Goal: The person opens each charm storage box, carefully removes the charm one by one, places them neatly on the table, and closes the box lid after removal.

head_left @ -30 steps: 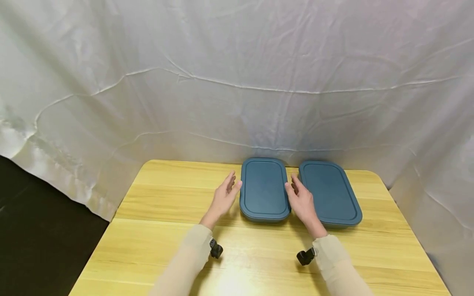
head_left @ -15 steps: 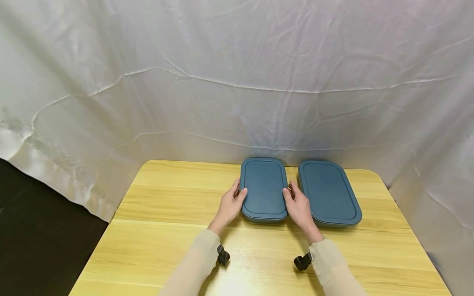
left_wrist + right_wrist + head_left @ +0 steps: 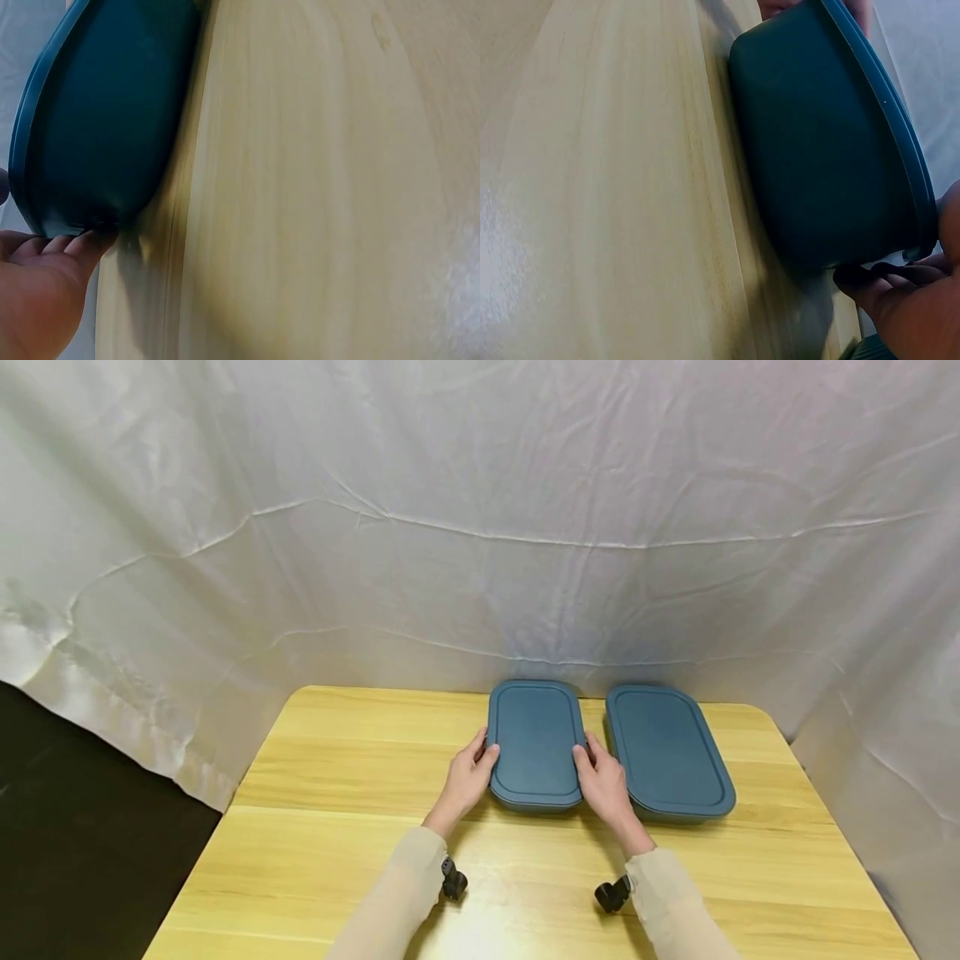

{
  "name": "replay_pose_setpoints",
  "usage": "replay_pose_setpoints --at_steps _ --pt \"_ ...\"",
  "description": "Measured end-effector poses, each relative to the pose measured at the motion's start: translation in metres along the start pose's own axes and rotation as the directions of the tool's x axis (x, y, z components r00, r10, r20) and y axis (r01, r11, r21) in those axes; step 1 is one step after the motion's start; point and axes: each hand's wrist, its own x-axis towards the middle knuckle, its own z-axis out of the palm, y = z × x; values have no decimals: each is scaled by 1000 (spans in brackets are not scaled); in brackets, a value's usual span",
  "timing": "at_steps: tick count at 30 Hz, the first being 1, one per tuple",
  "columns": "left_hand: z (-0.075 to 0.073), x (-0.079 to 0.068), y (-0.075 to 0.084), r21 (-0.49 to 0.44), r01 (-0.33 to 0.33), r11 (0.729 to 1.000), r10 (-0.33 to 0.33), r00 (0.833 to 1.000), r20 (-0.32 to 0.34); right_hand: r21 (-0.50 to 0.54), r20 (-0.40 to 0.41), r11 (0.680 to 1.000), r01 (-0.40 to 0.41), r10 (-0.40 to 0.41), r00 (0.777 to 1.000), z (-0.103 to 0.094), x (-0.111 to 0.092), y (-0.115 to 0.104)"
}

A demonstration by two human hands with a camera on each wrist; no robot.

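A blue lidded food container (image 3: 536,739), rectangular with rounded corners, sits near the table's back edge in the head view. My left hand (image 3: 465,783) grips its left side, thumb on the lid's rim and fingers along the wall below. On the opposite side my right hand (image 3: 606,787) holds it the same way. From the left wrist view, fingertips (image 3: 88,244) press against the lower wall of the container (image 3: 105,120). In the right wrist view, the fingers (image 3: 866,283) reach under the overhanging rim of the container (image 3: 817,142).
Close on the right stands a second, similar blue lidded container (image 3: 671,752), slightly angled, with a narrow gap beside my right hand. The wooden table (image 3: 337,827) backs onto a hanging pale curtain (image 3: 480,568). A dark area (image 3: 82,852) lies beyond the table's left side.
Both hands have come inward from beside the left container and now hold its sides, thumbs on the rim. Over the last half second they have barely moved; both containers stay in place.
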Motion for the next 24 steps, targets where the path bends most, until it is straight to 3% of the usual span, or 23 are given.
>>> replay_pose_setpoints --at_steps 6,24 --pt "0 0 0 9 -8 1000 8 1000 4 -2 2 1000 -10 10 1000 0 0 0" --pt "-1 -5 4 167 -16 986 10 999 32 -39 20 999 -14 15 1000 -1 2 -3"
